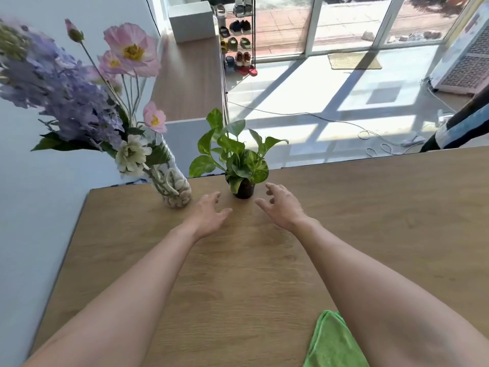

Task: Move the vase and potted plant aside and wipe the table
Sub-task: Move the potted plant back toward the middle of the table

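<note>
The wooden table (370,234) takes most of the view, and every place here I give relative to the potted plant (239,165), which stands near the far edge of the table, a little left of its middle. To the left of the plant, also near the far edge, stands the clear vase (173,186), filled with pale stones and holding tall purple, pink and white flowers that lean to the left, out beyond the table edge. Well on the near side of the plant, at the near edge, lies a green cloth (328,343), partly hidden under the right forearm. The left hand (207,213) hovers just on the near-left side of the dark pot, and the right hand (284,205) on its near-right side; both have the fingers spread and relaxed, holding nothing and not touching the pot. I judge that the hands are about to take the plant from both sides. The risk is that the small pot is light and top-heavy with leaves, so a push by one hand before the other could tip it toward the far edge. The left arm could also brush the vase, which looks unsteady because of its long leaning stems.
</note>
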